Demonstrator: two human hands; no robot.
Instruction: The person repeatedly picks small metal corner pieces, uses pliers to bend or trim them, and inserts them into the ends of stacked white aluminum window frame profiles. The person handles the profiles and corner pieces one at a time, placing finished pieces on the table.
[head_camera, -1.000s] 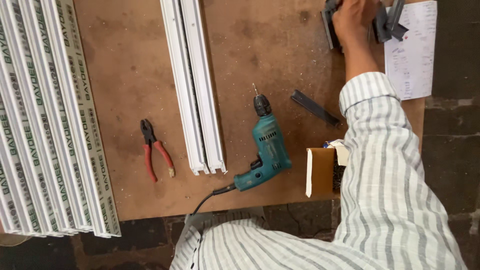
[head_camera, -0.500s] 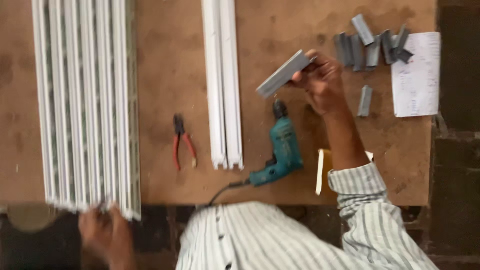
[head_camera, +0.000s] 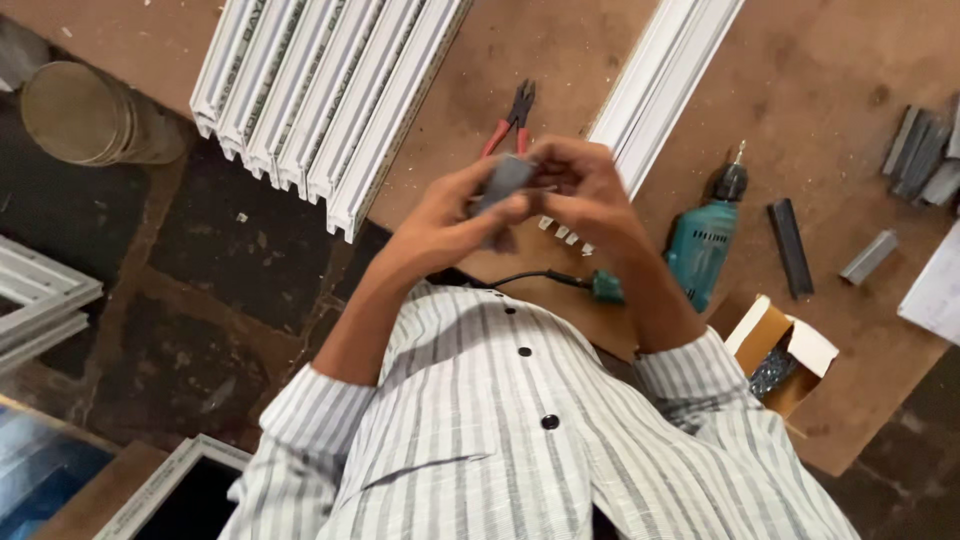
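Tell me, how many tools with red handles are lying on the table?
1. The red-handled pliers lie on the brown table, between the stack of white strips and the single white strip, partly behind the hands; another could be hidden there.

The brown fibreboard workbench (head_camera: 850, 60) carries a stack of long white plastic profiles (head_camera: 320, 90) at left. Red-handled pliers (head_camera: 508, 120) lie between it and a pair of white channel profiles (head_camera: 665, 70). A teal electric drill (head_camera: 705, 240) lies right of these; an open cardboard box (head_camera: 785, 355) sits at the bench edge.
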